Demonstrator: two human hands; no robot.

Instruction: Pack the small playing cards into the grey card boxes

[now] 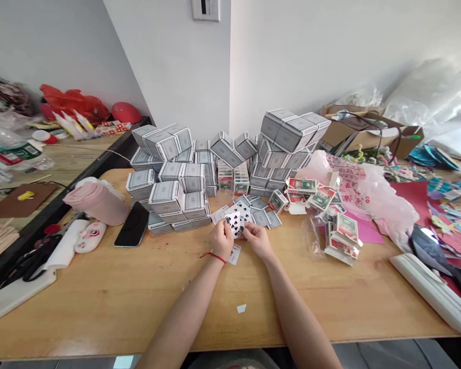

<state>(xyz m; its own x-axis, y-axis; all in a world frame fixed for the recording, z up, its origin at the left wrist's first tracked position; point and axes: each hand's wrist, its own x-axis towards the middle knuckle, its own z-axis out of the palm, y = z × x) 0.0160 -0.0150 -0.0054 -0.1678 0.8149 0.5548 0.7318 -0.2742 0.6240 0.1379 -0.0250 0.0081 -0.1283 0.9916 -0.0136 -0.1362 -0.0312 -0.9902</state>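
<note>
My left hand [221, 240] and my right hand [258, 239] meet over the middle of the wooden table [146, 292], both closed on a small fan of playing cards [236, 221] with black spade pips facing up. A red string circles my left wrist. Another card [235, 254] lies flat under my left hand. Loose grey-backed cards [262, 216] are scattered just beyond my fingers. Behind them rises a big heap of grey patterned card boxes [184, 184].
Flattened red-and-green card boxes [340, 230] lie right of my hands beside a pink plastic bag [369, 189]. A black phone [132, 230] and a pink cloth roll [100, 202] sit left. Coloured paper scraps [449, 210] crowd the right edge. A small paper scrap [241, 308] lies near me.
</note>
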